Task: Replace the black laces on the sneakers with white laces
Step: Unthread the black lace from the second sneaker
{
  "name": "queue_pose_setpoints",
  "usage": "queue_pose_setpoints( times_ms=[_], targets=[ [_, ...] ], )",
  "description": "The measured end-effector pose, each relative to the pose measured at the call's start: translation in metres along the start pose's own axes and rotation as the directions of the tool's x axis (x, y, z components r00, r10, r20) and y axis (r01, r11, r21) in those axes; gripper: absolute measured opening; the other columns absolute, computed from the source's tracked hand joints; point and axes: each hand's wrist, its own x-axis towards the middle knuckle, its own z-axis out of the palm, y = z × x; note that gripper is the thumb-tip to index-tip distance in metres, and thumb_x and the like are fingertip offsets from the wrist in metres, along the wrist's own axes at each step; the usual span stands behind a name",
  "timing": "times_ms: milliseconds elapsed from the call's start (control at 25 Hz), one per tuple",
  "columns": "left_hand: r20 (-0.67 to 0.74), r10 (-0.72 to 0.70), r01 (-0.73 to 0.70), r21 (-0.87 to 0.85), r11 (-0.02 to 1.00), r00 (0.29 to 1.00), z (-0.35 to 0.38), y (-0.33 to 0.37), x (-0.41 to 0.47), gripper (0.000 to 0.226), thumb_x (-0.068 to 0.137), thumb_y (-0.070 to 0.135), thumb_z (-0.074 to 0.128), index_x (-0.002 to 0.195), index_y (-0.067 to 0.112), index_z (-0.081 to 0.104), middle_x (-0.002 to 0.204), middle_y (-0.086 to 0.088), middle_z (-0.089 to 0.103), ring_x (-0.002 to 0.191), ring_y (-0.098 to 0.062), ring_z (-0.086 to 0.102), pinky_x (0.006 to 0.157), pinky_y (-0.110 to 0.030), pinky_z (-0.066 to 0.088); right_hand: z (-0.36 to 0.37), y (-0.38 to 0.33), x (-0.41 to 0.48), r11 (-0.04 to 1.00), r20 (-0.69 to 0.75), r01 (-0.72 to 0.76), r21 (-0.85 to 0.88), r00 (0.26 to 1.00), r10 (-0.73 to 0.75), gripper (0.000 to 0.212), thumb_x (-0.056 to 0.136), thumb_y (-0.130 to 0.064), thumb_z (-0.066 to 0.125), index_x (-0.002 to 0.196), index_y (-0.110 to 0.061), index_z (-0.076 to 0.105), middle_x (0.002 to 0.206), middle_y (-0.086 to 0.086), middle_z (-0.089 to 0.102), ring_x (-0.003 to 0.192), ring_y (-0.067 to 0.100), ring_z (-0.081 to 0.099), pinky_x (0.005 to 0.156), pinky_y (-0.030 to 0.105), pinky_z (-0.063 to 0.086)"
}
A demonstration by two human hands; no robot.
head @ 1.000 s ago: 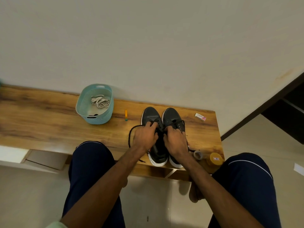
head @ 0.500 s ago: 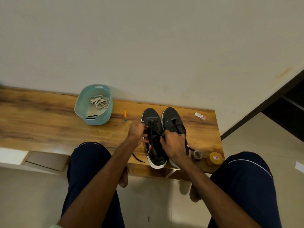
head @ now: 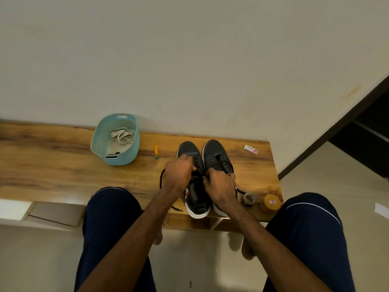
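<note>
- Head view: the 2 sneakers (head: 217, 153) are seen side by side on the wooden bench (head: 63, 165). The toes point to the wall and the heels lie at the near edge, so each long axis runs straight away from the person.
- The left sneaker (head: 196, 199) is threaded with the black lace (head: 161, 179), and a loose loop of it lies on the bench just left of the left hand (head: 179, 175).
- The left hand is curled on the lacing and seems to pinch the black lace. The right hand (head: 220, 186) is closed on the same lacing from the other side. Which strand is held is hidden by the fingers.
- The free length lies to the left, so the pull is judged to go up and leftward, led by the left hand.
- The white laces (head: 122, 135) are kept in the teal basket (head: 122, 160), far left and well apart from the shoes. The left hand is nearer to them.
- Open bench is found on the left, past the marker (head: 156, 151). On the right, a tape roll (head: 249, 199) and a yellow tin (head: 270, 203) crowd the corner, and a hard pull toward the person could drag a shoe over the edge.
</note>
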Motion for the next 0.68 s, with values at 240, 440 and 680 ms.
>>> queue_pose_setpoints(
  times_ms=[240, 440, 680],
  targets=[
    [-0.099, -0.606, 0.522, -0.411, 0.747, 0.789, -0.027, -0.047, 0.014, 0.016, 0.1, 0.023, 0.053, 0.109, 0.011, 0.06, 0.109, -0.006, 0.063, 0.093, -0.021, 0.06, 0.072, -0.033, 0.041, 0.0, -0.001, 0.002, 0.999, -0.011, -0.031, 0.011, 0.999, 0.031, 0.017, 0.099, -0.035, 0.05, 0.1, -0.022, 0.062, 0.089, -0.002, 0.068, 0.091, 0.021, 0.063, 0.092, 0.041, 0.033],
    [0.154, 0.078, -0.071, -0.051, 0.996, 0.985, -0.001, -0.009, 0.002, 0.04, 0.094, 0.04, 0.061, 0.129, 0.021, 0.055, 0.126, 0.001, 0.055, 0.109, -0.019, 0.058, 0.083, -0.034, 0.051, -0.001, -0.001, 0.002, 0.999, 0.006, -0.033, 0.014, 0.999, 0.033, 0.016, 0.099, -0.033, 0.05, 0.099, -0.021, 0.06, 0.09, -0.001, 0.068, 0.091, 0.023, 0.062, 0.091, 0.042, 0.034],
    [0.013, -0.001, 0.0, 0.104, 0.995, 1.0, -0.003, -0.006, 0.002, 0.024, 0.098, 0.039, 0.054, 0.106, 0.018, 0.061, 0.105, 0.001, 0.061, 0.088, -0.016, 0.058, 0.07, -0.031, 0.049, 0.0, 0.001, 0.002, 0.999, -0.009, -0.044, 0.019, 0.999, 0.045, 0.016, 0.098, -0.034, 0.05, 0.098, -0.022, 0.061, 0.088, -0.002, 0.067, 0.09, 0.022, 0.062, 0.09, 0.041, 0.033]
  ],
)
